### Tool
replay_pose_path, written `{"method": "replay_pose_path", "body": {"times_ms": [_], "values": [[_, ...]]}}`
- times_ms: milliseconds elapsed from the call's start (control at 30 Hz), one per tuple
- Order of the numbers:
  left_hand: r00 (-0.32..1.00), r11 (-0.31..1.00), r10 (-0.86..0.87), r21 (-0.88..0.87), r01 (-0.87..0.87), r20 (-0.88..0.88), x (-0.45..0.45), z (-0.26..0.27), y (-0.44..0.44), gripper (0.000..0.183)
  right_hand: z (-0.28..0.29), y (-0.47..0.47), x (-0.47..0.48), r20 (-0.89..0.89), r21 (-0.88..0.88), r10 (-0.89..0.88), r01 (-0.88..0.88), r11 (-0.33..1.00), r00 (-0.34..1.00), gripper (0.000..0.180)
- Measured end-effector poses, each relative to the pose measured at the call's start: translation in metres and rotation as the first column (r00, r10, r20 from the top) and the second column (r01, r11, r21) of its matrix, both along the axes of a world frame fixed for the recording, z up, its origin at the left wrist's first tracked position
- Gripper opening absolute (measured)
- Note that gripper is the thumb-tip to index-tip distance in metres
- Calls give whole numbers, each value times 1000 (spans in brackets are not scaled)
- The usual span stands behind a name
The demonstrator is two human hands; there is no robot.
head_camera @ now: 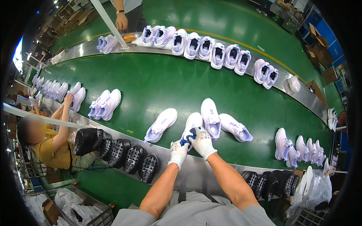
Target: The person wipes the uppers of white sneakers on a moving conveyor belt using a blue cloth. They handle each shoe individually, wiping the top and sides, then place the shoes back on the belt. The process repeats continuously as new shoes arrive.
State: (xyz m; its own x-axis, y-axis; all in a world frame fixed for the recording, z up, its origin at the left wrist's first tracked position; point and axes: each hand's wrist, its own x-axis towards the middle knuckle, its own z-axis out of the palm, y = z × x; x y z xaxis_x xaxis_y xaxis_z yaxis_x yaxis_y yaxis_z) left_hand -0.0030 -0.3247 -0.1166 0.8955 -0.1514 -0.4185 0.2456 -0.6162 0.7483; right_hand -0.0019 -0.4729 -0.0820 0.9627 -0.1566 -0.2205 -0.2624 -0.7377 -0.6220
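Both my hands wear white work gloves with blue-coated fingers. They meet over the heel end of a white and lavender sneaker [193,121] on the green belt. My left hand [179,149] has its fingers bent at the shoe's opening, and my right hand [201,141] touches the same spot from the right. The fingers cover the shoe's collar, so their exact grip is hidden. Right beside this shoe stands another sneaker [209,113], with a third sneaker [236,127] slanting to its right. A further sneaker [161,124] lies apart on the left.
Black perforated shoe forms [120,152] line the near metal ledge [164,161], with more forms [271,183] at right. Sneakers [193,45] stand along the far ledge. A co-worker [53,141] handles sneakers at left; another person's hand [121,22] hangs beyond the far ledge.
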Motion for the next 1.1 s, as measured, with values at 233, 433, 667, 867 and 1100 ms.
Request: {"method": "replay_pose_path", "body": {"times_ms": [233, 433, 667, 867, 1100], "values": [[896, 952, -6, 277, -131, 444, -4, 43, -4, 44, -10, -13, -45, 27, 212, -243, 232, 949, 970, 60], [859, 857, -229, 513, -45, 458, 18, 42, -26, 48, -24, 25, -37, -56, 55, -184, 188, 981, 981, 56], [822, 870, -306, 491, 37, 480, 22, 30, -14, 41, -35, 37, -29, -107, -33, -190, 188, 982, 976, 50], [832, 867, -310, 496, 50, 459, 30, 38, -9, 44, -13, 10, -50, 71, -18, -137, 139, 990, 988, 58], [777, 764, -416, 645, 16, 473, 59, 87, 1, 61, 76, -161, -80, 280, -481, -275, 382, 789, 920, 56]]}}
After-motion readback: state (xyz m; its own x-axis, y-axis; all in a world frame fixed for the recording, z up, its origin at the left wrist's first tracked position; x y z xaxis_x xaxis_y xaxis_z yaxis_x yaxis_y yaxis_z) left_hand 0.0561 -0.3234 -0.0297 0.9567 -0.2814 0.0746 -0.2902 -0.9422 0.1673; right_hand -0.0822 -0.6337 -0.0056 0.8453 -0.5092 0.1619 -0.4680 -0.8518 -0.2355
